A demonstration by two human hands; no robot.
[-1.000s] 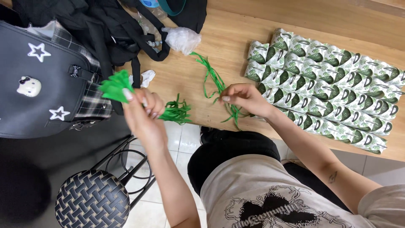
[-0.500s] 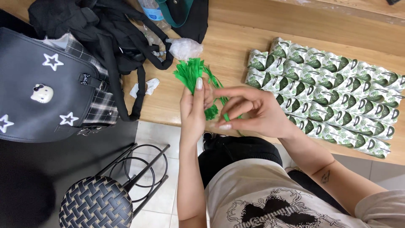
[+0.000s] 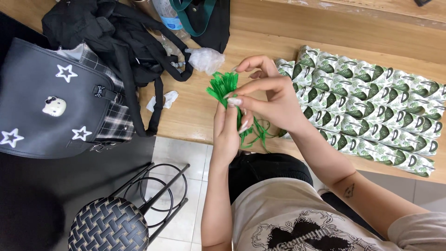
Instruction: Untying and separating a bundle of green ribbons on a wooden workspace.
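My left hand (image 3: 228, 132) holds a bunch of green strips (image 3: 223, 86) upright, fanned out at the top, over the wooden table's (image 3: 195, 116) front edge. My right hand (image 3: 267, 95) is pressed against it from the right, thumb and forefinger pinching strips near the top of the bunch. Loose green strip ends (image 3: 260, 130) hang down below both hands. Rows of green-and-white patterned packets (image 3: 371, 111) lie flat on the table just right of my right hand.
A black bag with white stars (image 3: 51, 107) and a heap of black bags with straps (image 3: 121, 42) fill the left side. A crumpled clear plastic bag (image 3: 205, 59) and a white paper scrap (image 3: 165, 100) lie nearby. A woven-seat stool (image 3: 109, 227) stands below.
Both hands have come together at the table edge; the left hand brought the green bunch rightward and up, and the right hand left the loose strips on the table and now pinches the bunch.
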